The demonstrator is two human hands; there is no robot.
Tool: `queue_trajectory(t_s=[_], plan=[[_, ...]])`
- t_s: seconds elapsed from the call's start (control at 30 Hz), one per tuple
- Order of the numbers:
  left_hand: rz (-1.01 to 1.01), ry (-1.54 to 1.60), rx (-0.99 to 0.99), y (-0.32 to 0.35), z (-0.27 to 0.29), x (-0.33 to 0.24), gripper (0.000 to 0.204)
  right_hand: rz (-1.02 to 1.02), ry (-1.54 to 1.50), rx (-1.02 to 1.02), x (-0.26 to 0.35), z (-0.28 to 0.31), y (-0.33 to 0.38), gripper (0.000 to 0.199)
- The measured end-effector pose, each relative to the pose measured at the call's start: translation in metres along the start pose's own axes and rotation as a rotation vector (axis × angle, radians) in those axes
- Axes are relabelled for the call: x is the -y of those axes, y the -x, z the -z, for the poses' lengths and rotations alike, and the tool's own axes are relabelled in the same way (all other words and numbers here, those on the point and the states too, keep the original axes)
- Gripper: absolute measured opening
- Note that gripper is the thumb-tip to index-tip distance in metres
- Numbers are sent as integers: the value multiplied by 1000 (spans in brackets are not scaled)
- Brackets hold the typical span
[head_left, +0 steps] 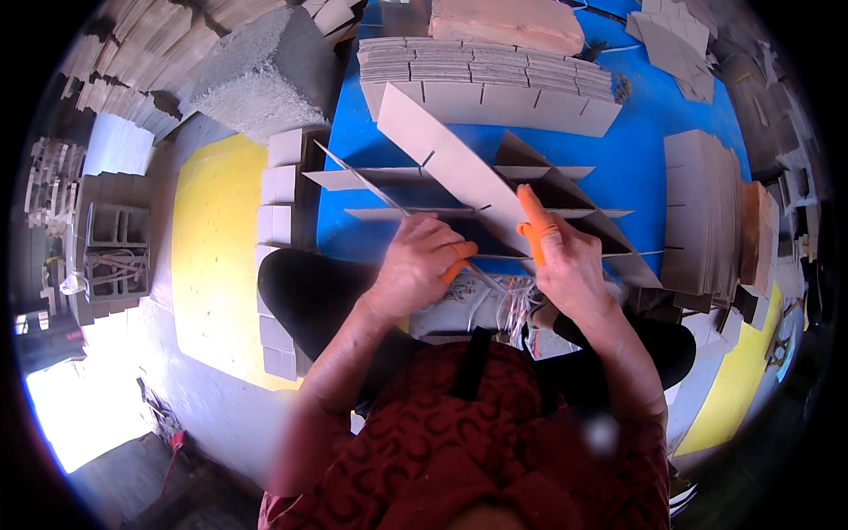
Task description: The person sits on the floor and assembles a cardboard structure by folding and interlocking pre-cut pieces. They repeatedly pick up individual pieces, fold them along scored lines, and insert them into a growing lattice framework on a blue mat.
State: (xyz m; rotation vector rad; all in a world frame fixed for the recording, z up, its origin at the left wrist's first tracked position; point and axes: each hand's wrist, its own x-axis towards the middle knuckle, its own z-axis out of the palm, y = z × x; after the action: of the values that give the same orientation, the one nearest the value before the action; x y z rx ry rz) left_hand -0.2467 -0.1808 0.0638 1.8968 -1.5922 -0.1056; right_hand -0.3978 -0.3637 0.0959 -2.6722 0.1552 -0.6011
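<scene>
A partly assembled cardboard divider grid stands on a blue work surface [649, 203] in front of me. Long slotted strips [331, 181] run across it, and a slanted strip [629, 252] crosses them at the right. My right hand [572, 265], with orange finger covers, grips the near end of a cardboard strip [446, 155] tilted over the cross strips. Closed around a second slanted strip [353, 170] is my left hand [422, 263], also with orange finger covers. Its fingers hide part of that strip. Whether the slots are fully engaged I cannot tell.
A stack of slotted strips [495, 88] lies beyond the grid, with a reddish brick [508, 25] behind it. More strips are stacked at the right [698, 212]. Folded cardboard pieces [276, 225] line the left edge. A grey block [265, 75] stands far left.
</scene>
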Motion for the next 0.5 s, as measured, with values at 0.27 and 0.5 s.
queue_trajectory(t_s=[0.27, 0.5], plan=[[-15, 10, -10, 2, -1, 3, 23, 170, 410, 189, 18, -25, -14, 70], [-6, -2, -26, -1, -5, 2, 20, 63, 380, 216, 19, -38, -15, 63]])
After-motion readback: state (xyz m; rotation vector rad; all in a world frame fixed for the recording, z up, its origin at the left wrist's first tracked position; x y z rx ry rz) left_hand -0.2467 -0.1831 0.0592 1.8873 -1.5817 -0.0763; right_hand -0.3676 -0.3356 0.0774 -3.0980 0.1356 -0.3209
